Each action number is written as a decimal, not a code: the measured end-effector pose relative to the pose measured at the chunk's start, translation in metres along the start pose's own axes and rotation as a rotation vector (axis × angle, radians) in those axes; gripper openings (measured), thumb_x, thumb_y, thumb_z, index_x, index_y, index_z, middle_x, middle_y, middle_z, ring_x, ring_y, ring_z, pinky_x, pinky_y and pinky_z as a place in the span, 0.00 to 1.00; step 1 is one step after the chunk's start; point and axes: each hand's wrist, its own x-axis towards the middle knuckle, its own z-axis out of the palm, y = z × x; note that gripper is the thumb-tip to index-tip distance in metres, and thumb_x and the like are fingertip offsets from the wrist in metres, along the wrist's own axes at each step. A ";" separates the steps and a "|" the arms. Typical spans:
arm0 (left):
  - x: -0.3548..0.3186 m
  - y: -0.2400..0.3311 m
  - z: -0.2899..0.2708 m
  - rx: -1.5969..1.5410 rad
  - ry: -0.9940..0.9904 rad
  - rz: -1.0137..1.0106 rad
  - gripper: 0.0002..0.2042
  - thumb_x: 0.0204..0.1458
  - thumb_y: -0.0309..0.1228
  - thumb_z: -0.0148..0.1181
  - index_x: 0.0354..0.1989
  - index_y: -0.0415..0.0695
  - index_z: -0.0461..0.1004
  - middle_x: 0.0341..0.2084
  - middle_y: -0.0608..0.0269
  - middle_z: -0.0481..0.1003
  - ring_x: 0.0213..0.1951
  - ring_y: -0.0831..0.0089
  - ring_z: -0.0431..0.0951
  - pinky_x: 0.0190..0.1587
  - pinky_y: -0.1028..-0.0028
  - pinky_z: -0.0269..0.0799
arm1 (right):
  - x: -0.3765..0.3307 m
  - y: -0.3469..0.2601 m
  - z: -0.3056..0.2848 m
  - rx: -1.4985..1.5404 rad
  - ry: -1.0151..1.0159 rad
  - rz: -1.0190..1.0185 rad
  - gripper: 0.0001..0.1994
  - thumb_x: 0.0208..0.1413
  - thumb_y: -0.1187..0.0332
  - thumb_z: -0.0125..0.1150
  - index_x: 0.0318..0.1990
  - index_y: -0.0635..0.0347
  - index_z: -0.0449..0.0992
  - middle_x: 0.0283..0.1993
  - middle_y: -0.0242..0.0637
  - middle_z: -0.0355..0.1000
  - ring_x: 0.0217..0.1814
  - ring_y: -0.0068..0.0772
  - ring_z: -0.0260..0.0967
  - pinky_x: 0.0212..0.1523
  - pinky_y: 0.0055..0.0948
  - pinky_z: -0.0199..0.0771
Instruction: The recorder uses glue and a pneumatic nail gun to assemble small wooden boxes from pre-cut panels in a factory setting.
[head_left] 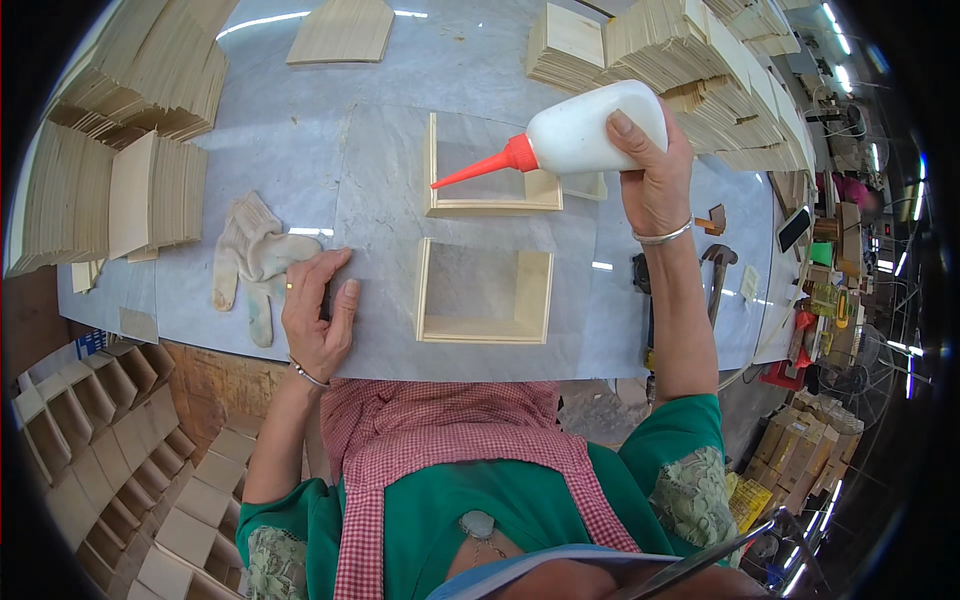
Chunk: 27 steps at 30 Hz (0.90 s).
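My right hand point(652, 165) is wrapped round a white glue bottle point(590, 130) with a long red nozzle. The bottle is tipped to the left, and its nozzle tip is at the left edge of the farther wooden frame point(495, 207). Closer to me lies a second wooden frame point(483, 330), box-shaped, apart from the first. My left hand point(318, 310) rests on the table beside a pair of pale work gloves point(255, 250), its fingers bent but apart and nothing in them.
Stacks of thin wooden panels stand at the left point(160, 195) and back right point(670, 50). A single panel point(342, 30) lies at the back. A hammer point(718, 265) and a phone point(794, 229) are at right. Assembled wooden boxes point(200, 530) fill the floor at lower left.
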 end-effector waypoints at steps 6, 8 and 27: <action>0.001 0.002 -0.001 -0.029 -0.012 -0.024 0.12 0.51 0.25 0.58 0.44 0.37 0.73 0.40 0.52 0.74 0.40 0.61 0.71 0.45 0.69 0.67 | 0.015 0.001 0.001 0.003 0.011 -0.036 0.22 0.45 0.70 0.71 0.47 0.66 0.69 0.40 0.35 0.72 0.42 0.26 0.70 0.45 0.25 0.71; 0.000 0.001 -0.002 -0.037 -0.013 -0.030 0.12 0.51 0.24 0.58 0.44 0.37 0.73 0.40 0.52 0.74 0.41 0.61 0.71 0.46 0.69 0.66 | 0.021 0.003 0.003 0.009 0.012 -0.044 0.22 0.45 0.70 0.71 0.47 0.66 0.70 0.40 0.35 0.72 0.42 0.26 0.70 0.45 0.25 0.71; 0.001 0.001 -0.001 -0.061 -0.005 -0.031 0.12 0.50 0.25 0.58 0.43 0.37 0.74 0.39 0.51 0.74 0.40 0.60 0.72 0.45 0.68 0.66 | 0.041 0.002 0.004 -0.008 0.091 -0.094 0.21 0.44 0.68 0.72 0.45 0.66 0.71 0.40 0.35 0.71 0.41 0.26 0.70 0.43 0.25 0.72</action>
